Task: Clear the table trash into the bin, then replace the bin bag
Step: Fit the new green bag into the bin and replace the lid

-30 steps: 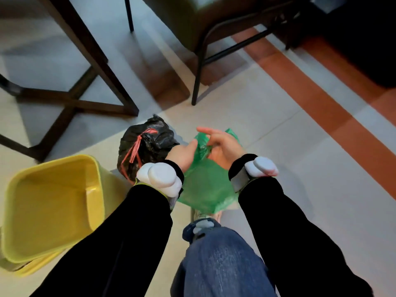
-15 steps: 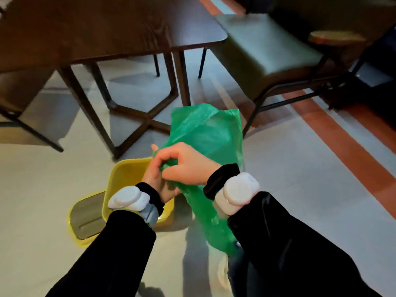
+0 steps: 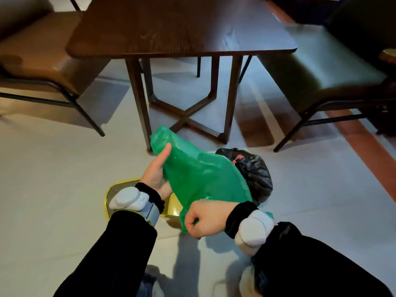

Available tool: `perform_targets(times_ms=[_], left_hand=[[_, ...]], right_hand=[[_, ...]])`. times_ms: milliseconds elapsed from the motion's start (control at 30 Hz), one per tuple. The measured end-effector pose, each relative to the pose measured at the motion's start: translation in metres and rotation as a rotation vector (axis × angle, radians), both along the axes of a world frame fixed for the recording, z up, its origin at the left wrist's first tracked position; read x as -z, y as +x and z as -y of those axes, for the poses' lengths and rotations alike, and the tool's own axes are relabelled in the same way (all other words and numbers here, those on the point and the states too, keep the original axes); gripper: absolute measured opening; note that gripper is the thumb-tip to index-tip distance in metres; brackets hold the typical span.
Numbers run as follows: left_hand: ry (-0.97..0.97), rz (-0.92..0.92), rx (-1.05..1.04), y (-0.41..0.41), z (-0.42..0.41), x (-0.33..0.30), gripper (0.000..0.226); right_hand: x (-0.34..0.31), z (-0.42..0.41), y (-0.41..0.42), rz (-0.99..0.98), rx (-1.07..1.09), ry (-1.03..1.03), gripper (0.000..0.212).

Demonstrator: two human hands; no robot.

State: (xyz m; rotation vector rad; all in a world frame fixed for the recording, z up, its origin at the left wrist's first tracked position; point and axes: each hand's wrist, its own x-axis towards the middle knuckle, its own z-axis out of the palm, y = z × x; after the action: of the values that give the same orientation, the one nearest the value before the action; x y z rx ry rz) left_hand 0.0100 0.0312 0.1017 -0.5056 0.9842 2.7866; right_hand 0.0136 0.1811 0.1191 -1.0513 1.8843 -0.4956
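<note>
With the left hand gripping the green bin bag at 11 o'clock and the right hand pinching its lower edge above the yellow bin, the thin film could tear or slip before its mouth opens.

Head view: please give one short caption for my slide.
Both hands, left hand and right hand, hold a green bag above the yellow bin, beside a tied black bag.

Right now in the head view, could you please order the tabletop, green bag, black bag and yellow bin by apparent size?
1. tabletop
2. green bag, though nearness inflates it
3. black bag, partly hidden
4. yellow bin, mostly hidden, so unsure
</note>
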Motion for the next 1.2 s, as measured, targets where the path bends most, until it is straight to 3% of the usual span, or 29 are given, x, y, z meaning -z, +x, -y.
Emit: perform_targets(times_ms=[133,200,267,367,400,467,533,567,600,700,767,800,900,967,1067,1200], left_hand=[[0.056,0.020,-0.042,-0.002,0.005,0.007,0.045],[0.022,0.034,-0.040,0.000,0.010,0.010,0.037],[-0.117,0.082,-0.059,-0.001,0.016,0.014,0.026],[-0.376,0.102,-0.040,-0.005,0.025,0.011,0.049],[-0.444,0.070,-0.020,-0.007,0.026,0.010,0.048],[-0.570,0.024,0.028,-0.009,0.022,0.007,0.044],[-0.651,0.029,0.049,-0.009,0.011,0.005,0.047],[-0.708,0.028,0.058,-0.009,0.005,0.004,0.052],[-0.782,0.001,0.084,-0.009,-0.002,0.002,0.059],[-0.981,-0.184,0.286,-0.005,-0.021,-0.005,0.074],[-1.023,-0.275,0.446,0.002,-0.030,-0.009,0.071],[-1.052,-0.313,0.520,0.006,-0.034,-0.010,0.070],[-1.078,-0.401,0.761,0.017,-0.039,-0.004,0.059],[-0.922,-0.337,0.863,0.022,-0.037,-0.004,0.040],[-0.653,-0.049,0.654,0.021,-0.040,0.005,0.050],[-0.643,0.198,0.375,0.020,-0.062,0.015,0.029]], right_hand=[[0.021,-0.001,-0.008,-0.034,-0.041,0.134,0.018],[0.029,-0.003,-0.009,-0.065,-0.049,0.179,0.018],[0.034,-0.008,-0.012,-0.063,-0.032,0.219,0.021],[0.028,-0.023,-0.036,0.115,0.057,0.150,0.028],[0.023,-0.028,-0.047,0.191,0.158,0.049,0.026],[0.016,-0.035,-0.066,0.290,0.569,-0.238,0.032],[0.021,-0.034,-0.082,0.192,1.026,-0.502,0.036],[0.023,-0.031,-0.087,0.171,1.181,-0.582,0.026],[0.027,-0.025,-0.089,0.230,1.280,-0.611,0.016],[0.038,-0.022,-0.089,0.677,1.414,-0.521,0.047],[0.039,-0.031,-0.088,1.042,1.291,-0.486,0.062],[0.041,-0.036,-0.088,1.104,1.231,-0.464,0.064],[0.043,-0.042,-0.094,0.724,1.243,-0.280,0.041],[0.042,-0.040,-0.095,0.661,1.227,-0.304,0.036],[0.041,-0.033,-0.087,0.696,1.090,-0.361,0.038],[0.037,-0.023,-0.070,0.502,1.152,-0.294,0.027]])
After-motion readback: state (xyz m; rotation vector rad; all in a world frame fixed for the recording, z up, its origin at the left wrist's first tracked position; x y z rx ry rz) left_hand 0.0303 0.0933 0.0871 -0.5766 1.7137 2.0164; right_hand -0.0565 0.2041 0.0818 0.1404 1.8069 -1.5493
